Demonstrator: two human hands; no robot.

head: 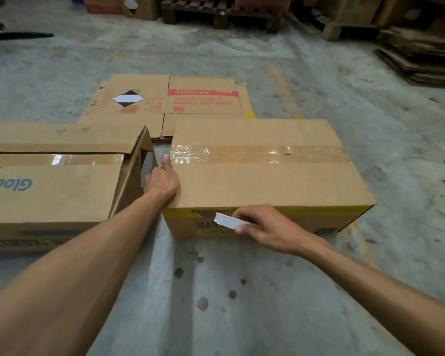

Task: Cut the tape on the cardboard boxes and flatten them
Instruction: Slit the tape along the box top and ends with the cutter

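Head view: left hand [162, 182] braces sealed brown cardboard box [262, 181], fingers hidden, grip unclear; right hand [263, 228] pinches white flat cutter [230, 221]. Probably light, stiff; clear tape [257, 153] slick, steady at corner.

My left hand [162, 181] grips the near left corner of the sealed box [265, 181], thumb up along its left edge and pointing at the end of the clear tape [257, 153] that runs across the top. My right hand [265, 231] pinches a small white cutter [229, 220] in front of the box's near side, its tip touching the printed yellow-edged face. Just to the left sits a longer box [49, 186] with blue lettering, its end flap [141, 165] partly open. Beyond both, a flattened box [170, 101] with red print lies on the concrete floor [216, 291]. Wooden pallets [221, 14] stand at the far edge.
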